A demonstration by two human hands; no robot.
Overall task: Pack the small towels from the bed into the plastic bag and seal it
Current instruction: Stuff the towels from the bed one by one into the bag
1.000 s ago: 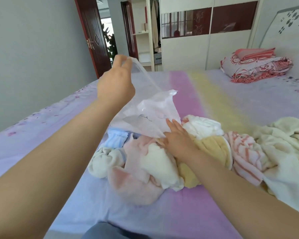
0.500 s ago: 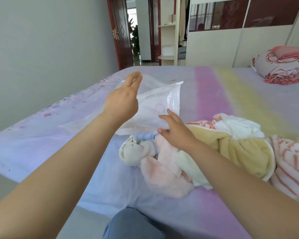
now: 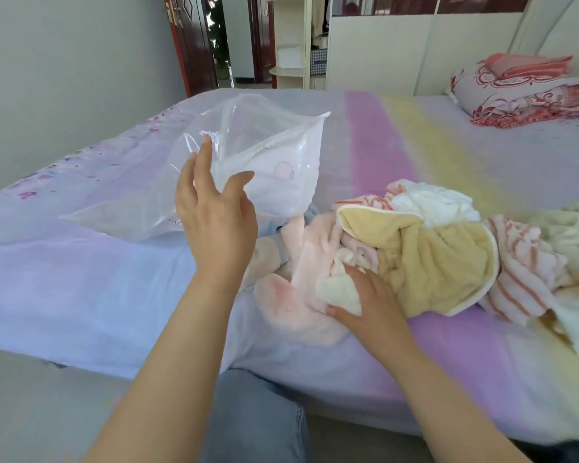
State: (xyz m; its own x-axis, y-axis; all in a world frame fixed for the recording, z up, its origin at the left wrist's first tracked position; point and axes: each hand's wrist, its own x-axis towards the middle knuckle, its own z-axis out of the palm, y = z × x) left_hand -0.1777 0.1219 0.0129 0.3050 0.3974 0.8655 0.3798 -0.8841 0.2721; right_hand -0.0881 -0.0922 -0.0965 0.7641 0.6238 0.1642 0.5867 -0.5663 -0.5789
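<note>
**Bag let go, first towel taken**

Since the earlier frame the right hand (image 3: 365, 302) had dropped from the bag's edge to the near side of the towel heap, and the left hand (image 3: 214, 215) had come away from the plastic.

The bag (image 3: 264, 155) lay on the bed (image 3: 81, 289), puffed up and empty as far as I could see, just beyond the towels (image 3: 415, 255) and touching the far edge of the heap. Its mouth I could not make out from where I stood. The towels sat in a loose pile to the right of it: pink and cream ones nearest, a yellow one behind, striped ones further right.

The right hand was closed on a cream towel (image 3: 340, 289), thumb beneath and fingers over the top. The left hand hung in front of the bag with fingers spread, holding nothing; whether a fingertip brushed the plastic I could not tell.

By my reckoning that meant packing was only starting. No towel was in yet, and with nobody holding the bag it would probably need opening again before the cream towel could go in. Slack plastic like that tends to sag shut.

A folded quilt (image 3: 528, 91) lay far off at the head of the bed.
</note>
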